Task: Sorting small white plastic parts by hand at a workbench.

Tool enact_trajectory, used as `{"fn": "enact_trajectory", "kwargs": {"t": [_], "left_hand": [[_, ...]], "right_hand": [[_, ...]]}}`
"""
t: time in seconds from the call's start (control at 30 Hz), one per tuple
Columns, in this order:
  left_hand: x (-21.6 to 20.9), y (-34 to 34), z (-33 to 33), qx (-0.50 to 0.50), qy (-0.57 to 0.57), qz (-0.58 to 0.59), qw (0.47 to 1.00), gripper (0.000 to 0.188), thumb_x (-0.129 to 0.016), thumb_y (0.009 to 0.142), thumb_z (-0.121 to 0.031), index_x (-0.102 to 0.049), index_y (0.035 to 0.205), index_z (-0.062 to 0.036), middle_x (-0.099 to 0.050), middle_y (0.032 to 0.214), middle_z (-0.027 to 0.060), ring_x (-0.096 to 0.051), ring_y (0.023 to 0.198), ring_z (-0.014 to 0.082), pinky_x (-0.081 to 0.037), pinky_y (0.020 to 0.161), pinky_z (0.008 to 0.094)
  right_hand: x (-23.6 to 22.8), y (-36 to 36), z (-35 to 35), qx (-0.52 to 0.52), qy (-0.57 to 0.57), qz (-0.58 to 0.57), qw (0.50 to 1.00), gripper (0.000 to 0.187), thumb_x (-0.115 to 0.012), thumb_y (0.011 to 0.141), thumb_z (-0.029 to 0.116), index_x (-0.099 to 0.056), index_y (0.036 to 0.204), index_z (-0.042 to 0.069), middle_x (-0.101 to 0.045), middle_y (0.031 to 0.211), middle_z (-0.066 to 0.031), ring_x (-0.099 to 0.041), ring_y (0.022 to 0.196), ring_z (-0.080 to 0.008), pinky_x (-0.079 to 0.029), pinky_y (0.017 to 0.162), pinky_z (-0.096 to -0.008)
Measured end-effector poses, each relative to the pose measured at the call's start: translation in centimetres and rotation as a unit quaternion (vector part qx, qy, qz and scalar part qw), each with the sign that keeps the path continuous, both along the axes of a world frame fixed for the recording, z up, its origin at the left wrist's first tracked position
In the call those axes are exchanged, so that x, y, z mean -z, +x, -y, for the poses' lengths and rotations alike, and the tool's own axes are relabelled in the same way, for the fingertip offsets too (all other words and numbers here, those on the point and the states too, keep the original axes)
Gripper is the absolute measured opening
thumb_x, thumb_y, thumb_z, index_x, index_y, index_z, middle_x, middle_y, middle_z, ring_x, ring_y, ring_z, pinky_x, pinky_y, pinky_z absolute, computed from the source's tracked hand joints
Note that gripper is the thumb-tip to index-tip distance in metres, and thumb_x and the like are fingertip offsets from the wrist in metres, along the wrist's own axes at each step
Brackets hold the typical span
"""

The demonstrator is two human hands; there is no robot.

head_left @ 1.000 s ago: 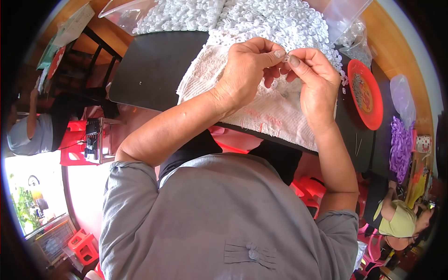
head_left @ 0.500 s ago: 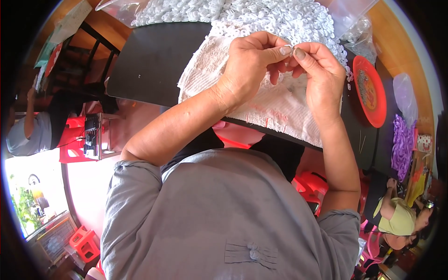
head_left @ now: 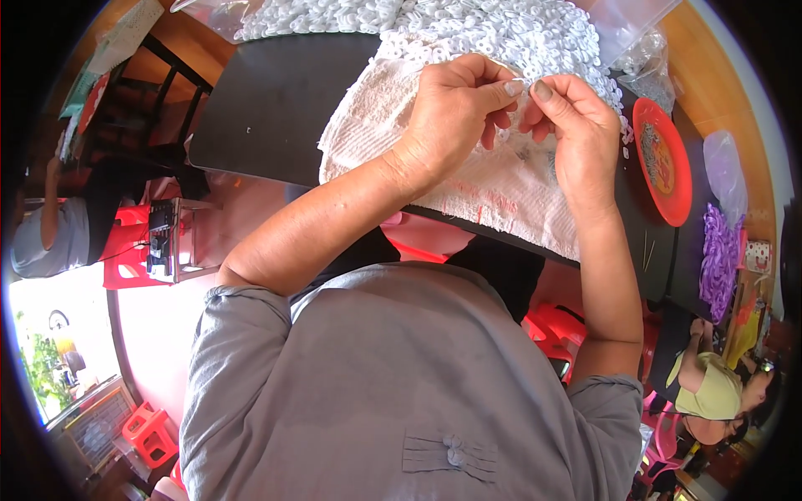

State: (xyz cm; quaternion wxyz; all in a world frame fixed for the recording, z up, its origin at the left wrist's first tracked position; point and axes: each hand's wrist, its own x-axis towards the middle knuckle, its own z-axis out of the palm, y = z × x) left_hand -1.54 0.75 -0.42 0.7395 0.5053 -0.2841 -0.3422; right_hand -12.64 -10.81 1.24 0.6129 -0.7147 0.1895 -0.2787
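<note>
The small white piece (head_left: 522, 81) lies at the left hand's (head_left: 451, 107) fingertips, held in a narrow pinch of thumb and forefinger, just left of the right hand's (head_left: 578, 118) thumb tip; the left is thus nearer; the piece is too small to show its long axis, and whether the right fingers grip anything I cannot tell; both hands hang over the pale towel (head_left: 493, 188), thumbs pointing inward, lower fingers curled beneath, near the white pile (head_left: 518, 35)
</note>
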Motion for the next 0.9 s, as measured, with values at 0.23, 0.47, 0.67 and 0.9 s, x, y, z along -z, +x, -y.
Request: {"fn": "enact_trajectory", "kwargs": {"t": [0.23, 0.47, 0.67, 0.9], "left_hand": [[0.1, -0.2, 0.0, -0.02, 0.033, 0.054, 0.998, 0.013, -0.065, 0.089, -0.011, -0.062, 0.089, 0.0021, -0.061, 0.072, 0.0034, -0.055, 0.059, 0.0072, -0.041, 0.046, 0.0207], [0.7, -0.5, 0.0, -0.043, 0.032, 0.118, 0.992, 0.011, -0.065, 0.089, -0.01, -0.062, 0.089, 0.0005, -0.059, 0.071, 0.0009, -0.053, 0.059, 0.0046, -0.04, 0.047, 0.019], [1.1, -0.9, 0.3, -0.066, 0.016, 0.084, 0.994, 0.009, -0.064, 0.089, -0.008, -0.061, 0.087, 0.0007, -0.059, 0.071, 0.0017, -0.051, 0.058, 0.0052, -0.04, 0.047, 0.0199], [0.8, -0.3, 0.2, -0.025, 0.047, 0.013, 0.998, 0.012, -0.063, 0.089, -0.011, -0.06, 0.086, 0.0015, -0.057, 0.069, 0.0028, -0.049, 0.053, 0.008, -0.037, 0.044, 0.023]], "right_hand": [[0.1, 0.0, -0.1, 0.002, -0.005, 0.002, 1.0, 0.016, -0.064, 0.09, 0.018, -0.064, 0.089, 0.002, -0.061, 0.072, -0.0009, -0.056, 0.063, -0.008, -0.04, 0.058, -0.0211], [0.0, 0.1, -0.6, 0.021, -0.025, -0.02, 0.999, 0.015, -0.063, 0.091, 0.015, -0.063, 0.088, 0.001, -0.059, 0.07, -0.0007, -0.053, 0.061, -0.0077, -0.036, 0.056, -0.0205], [0.5, 0.6, -1.2, -0.004, 0.039, 0.022, 0.999, 0.014, -0.062, 0.091, 0.013, -0.063, 0.085, 0.001, -0.055, 0.066, 0.0, -0.05, 0.059, -0.0072, -0.032, 0.053, -0.0202], [-0.1, 0.4, -1.0, 0.036, -0.027, -0.015, 0.999, 0.015, -0.064, 0.091, 0.015, -0.066, 0.091, 0.0, -0.059, 0.07, -0.0012, -0.053, 0.062, -0.0081, -0.036, 0.056, -0.021]]}}
